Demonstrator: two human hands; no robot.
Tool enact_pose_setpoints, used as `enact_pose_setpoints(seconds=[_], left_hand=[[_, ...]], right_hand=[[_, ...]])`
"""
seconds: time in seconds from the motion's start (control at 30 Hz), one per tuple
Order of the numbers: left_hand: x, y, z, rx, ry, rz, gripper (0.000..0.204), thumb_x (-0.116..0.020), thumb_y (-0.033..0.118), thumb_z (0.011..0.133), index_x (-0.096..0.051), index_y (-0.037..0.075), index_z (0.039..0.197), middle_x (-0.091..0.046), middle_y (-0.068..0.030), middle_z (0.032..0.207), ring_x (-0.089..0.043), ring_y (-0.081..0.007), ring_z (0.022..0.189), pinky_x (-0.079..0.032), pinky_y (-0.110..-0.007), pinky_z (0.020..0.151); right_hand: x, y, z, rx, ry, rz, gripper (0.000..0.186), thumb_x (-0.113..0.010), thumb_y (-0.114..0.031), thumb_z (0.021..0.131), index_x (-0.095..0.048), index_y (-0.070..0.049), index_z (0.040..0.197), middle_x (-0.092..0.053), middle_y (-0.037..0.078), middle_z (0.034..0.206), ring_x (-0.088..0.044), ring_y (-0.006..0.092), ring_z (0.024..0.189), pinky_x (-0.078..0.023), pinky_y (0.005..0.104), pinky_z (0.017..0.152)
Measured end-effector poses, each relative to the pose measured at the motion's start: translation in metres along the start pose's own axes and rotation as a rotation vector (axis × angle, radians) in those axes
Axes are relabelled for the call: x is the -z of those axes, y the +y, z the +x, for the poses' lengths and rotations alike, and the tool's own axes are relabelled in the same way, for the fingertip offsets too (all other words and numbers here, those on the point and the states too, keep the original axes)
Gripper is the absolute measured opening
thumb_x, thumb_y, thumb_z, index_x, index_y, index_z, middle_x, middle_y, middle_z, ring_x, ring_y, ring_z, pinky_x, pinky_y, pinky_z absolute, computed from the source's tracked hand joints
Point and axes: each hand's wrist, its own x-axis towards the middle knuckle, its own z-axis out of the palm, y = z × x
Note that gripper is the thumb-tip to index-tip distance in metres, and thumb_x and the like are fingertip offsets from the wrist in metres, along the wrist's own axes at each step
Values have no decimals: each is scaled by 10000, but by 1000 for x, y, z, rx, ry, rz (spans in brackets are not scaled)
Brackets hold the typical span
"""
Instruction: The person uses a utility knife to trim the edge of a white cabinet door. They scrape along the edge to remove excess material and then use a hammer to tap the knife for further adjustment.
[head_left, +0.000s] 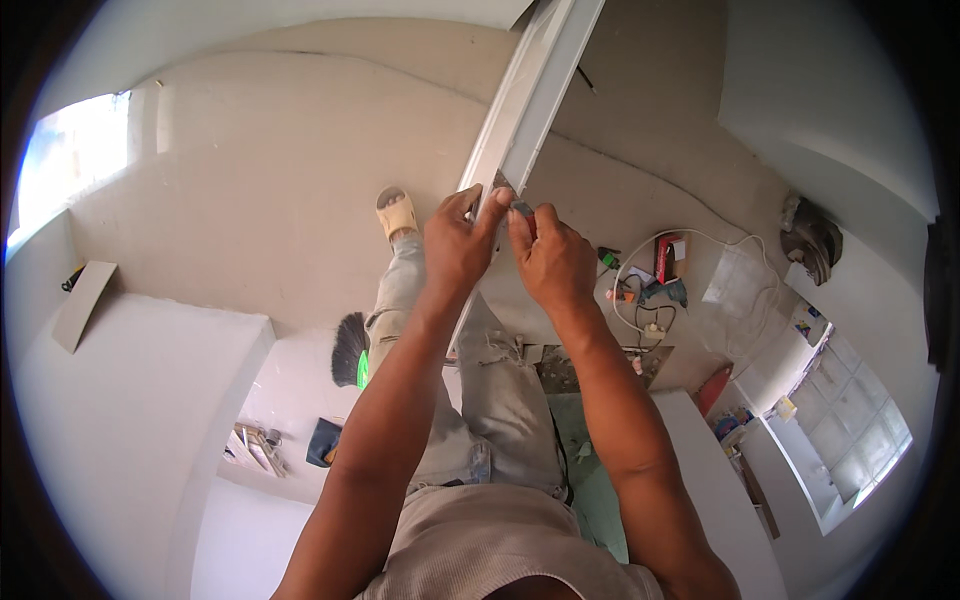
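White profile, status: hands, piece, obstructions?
Left hand at white profile; right hand gripping small red-handled tool. Profile extends ahead of hands. Looped white cable on floor to right, apart from hands.

White bar [532, 95]: smooth, slight sheen. Floor [270, 180]: matt, cement-like. Trousers [505, 400]: worn, denim-like cloth. Shirt [490, 530]: ribbed matt cloth. Brush [348, 350]: coarse bristles, smooth plastic. Sandal [396, 213]: matt, rubbery-looking.

I see room to pass over beige floor [270, 200] left of the white frame [492, 145], which blocks straight crossing; right side, looped cable [692, 231] and red box [664, 260] obstruct low down.
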Motion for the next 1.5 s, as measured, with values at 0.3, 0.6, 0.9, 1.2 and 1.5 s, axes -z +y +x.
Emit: enact_pose_setpoints(seconds=[0.3,0.6,0.9,1.2,1.5], left_hand=[[1,-10,-3,-158,-84,-162,625,-744,449,945,-668,-86,1259,-680,-266,1214,-673,-337,1117,-527,-384,953],[-3,-5,-2,-49,-84,-22,668,-735,508,944,-666,-82,1250,-722,-182,1073,-675,-227,985,-535,-330,870],[5,5,-1,58,-109,-61,827,-775,572,881,-638,-146,1268,-729,-284,1051,-732,-336,950,-557,-393,825],[9,9,-1,13,-151,-100,778,-792,561,867,-676,-118,1229,-723,-302,1079,-724,-311,1044,-545,-382,906],[7,29,8,60,-102,109,614,-626,589,981,-744,-9,1054,-691,-263,888,-677,-389,873,-525,-419,760]], right_hand=[[6,1,-12,-51,-8,-30,384,-604,-434,1017,-570,-73,889,-717,137,719,-721,377,669,-570,493,602],[12,6,-11,-56,-14,33,389,-623,-436,1008,-583,-83,849,-716,100,690,-724,341,640,-572,465,579],[-3,-3,-12,-53,111,-111,398,-621,-463,1004,-577,-101,845,-706,79,651,-714,321,580,-565,438,512],[-1,4,-14,-36,93,4,382,-622,-418,1016,-554,-72,869,-692,156,673,-706,388,629,-552,493,546],[3,5,11,31,141,-132,416,-598,-487,1013,-593,-104,851,-701,102,654,-717,331,584,-572,446,518]])
